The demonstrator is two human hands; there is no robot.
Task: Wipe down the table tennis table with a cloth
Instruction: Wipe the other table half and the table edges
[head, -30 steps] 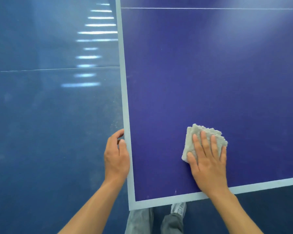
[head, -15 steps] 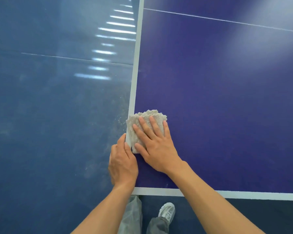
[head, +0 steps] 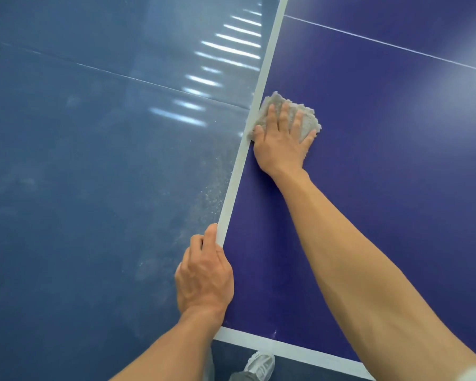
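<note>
Cloth: a grey, nubbly cloth (head: 309,122) is laid folded on the counter (head: 382,188), hard against the white border (head: 239,174) of the left long side, with its left corner lapped onto that border
Right hand: the right hand (head: 282,145) is spread flat on top of the cloth; its fingers (head: 285,114) are held straight and splayed and nothing is clasped, so the pressure is shared over the whole pad and the cloth is pinned flat to the surface
Left hand: the left hand (head: 204,273) is placed nearer the body, on the same long side close to the near corner; its fingers are curled over the rim and the rim is gripped, seemingly so that the body is braced while the other arm is stretched forward
Step in hand: the strip along the left border is judged to be the part under wiping
Progress: only this corner is seen; a thin line (head: 382,42) is painted across the surface further up, and the blue beyond it cannot be judged clean or not, so much is taken to be left
Floor: pale specks (head: 212,193) are scattered on the blue floor (head: 94,188) just beside the border, possibly dust swept off the rim
Below: a light shoe (head: 260,364) is seen past the near end
Risk: with the cloth at the very rim, it could be pushed over the side if the flat hand is slid further left
</note>
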